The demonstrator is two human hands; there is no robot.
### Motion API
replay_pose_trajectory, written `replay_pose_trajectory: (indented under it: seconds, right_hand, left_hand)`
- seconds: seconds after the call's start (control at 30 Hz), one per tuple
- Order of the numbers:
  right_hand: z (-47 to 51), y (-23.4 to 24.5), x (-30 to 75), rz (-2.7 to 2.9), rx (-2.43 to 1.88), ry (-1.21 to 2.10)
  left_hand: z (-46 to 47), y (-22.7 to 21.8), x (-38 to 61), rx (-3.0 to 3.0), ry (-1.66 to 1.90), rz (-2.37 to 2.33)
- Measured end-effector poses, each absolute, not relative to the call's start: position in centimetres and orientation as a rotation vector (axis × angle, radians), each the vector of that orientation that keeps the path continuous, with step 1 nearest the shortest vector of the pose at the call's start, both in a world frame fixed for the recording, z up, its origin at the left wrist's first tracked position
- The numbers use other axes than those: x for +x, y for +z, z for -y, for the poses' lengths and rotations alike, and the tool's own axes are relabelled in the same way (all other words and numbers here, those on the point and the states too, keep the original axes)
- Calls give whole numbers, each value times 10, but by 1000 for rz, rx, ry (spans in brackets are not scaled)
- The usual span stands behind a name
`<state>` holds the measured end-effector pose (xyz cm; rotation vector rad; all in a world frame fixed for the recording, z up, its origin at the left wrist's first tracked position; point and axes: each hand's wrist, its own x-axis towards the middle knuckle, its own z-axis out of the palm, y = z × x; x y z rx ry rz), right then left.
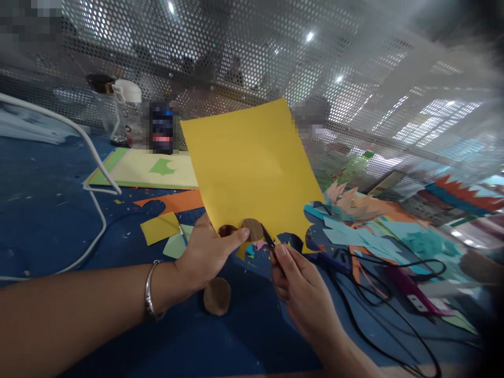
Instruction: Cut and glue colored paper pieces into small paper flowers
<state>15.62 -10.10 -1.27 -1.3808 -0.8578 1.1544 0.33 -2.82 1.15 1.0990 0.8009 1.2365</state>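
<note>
Yellow sheet (252, 163), tilted (bottom edge scalloped)

The bare left forearm (90, 304) reaches in from the lower left, a silver metal bangle (148, 294) around its wrist, and the left hand (208, 247) pinches, thumb stretched rightward, other fingers mostly hidden. From the lower right, the bare right forearm (346, 349) slants upward, the right hand (300, 286) curled in a grip near the left thumb.

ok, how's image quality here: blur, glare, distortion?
Head view, centre: left hand, right hand and yellow sheet fairly clear; head view, top: bright spots against the perforated panel, streaky smearing toward upper right; head view, right edge: dark, blurred; head view, background: pixelated patches.
</note>
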Motion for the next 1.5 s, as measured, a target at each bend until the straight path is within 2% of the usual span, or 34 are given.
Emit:
replay_pose_trajectory:
  seconds: [1.5]
  right_hand:
    - [100, -16, 150, 800, -1361, 1164]
  left_hand:
    - [30, 11, 6, 1026, 1147, -857]
